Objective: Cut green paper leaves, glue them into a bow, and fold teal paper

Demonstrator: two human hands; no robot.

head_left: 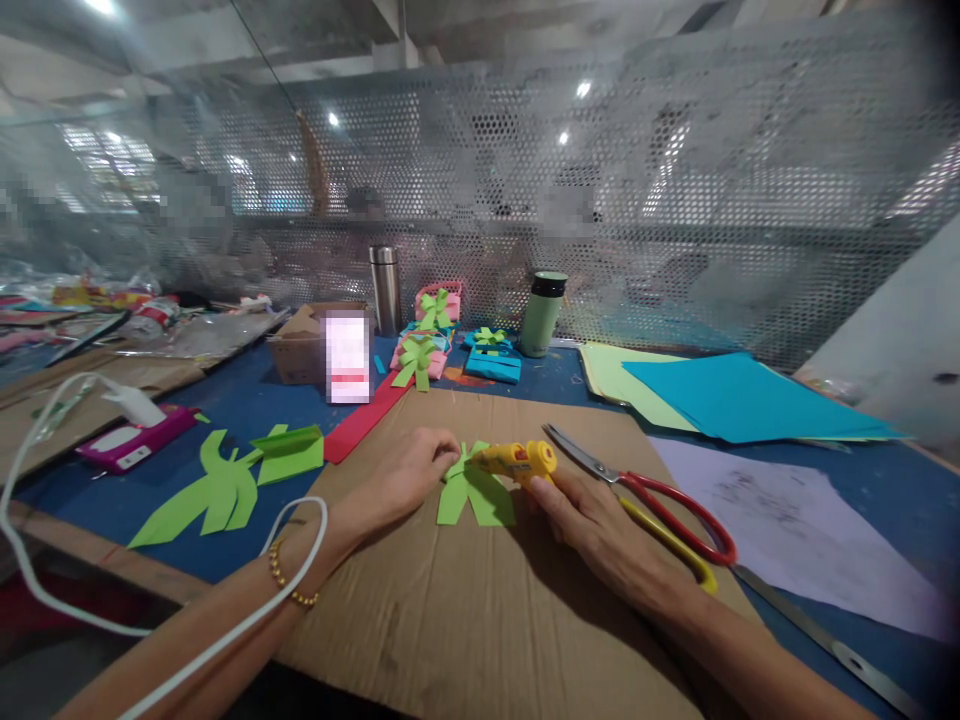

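Note:
A yellow glue gun [510,460] lies in the closed grip of my right hand [581,505], its nozzle pointing left at the middle of a green paper bow [476,497]. The bow lies on a cardboard sheet [420,610], its two tails spread toward me. My left hand [420,462] pinches the bow's left side between thumb and fingers. Whether the nozzle touches the paper is too small to tell. Scissors [637,490] with red and yellow handles lie partly behind my right hand, blades pointing away.
Green cut paper pieces [217,495], a purple tissue pack [139,440] and a white cable [225,640] over my left forearm are at left. Paper bags with bows [491,360], a green tumbler [542,315] and a steel flask [386,290] stand behind. Blue paper sheets [750,395] lie right.

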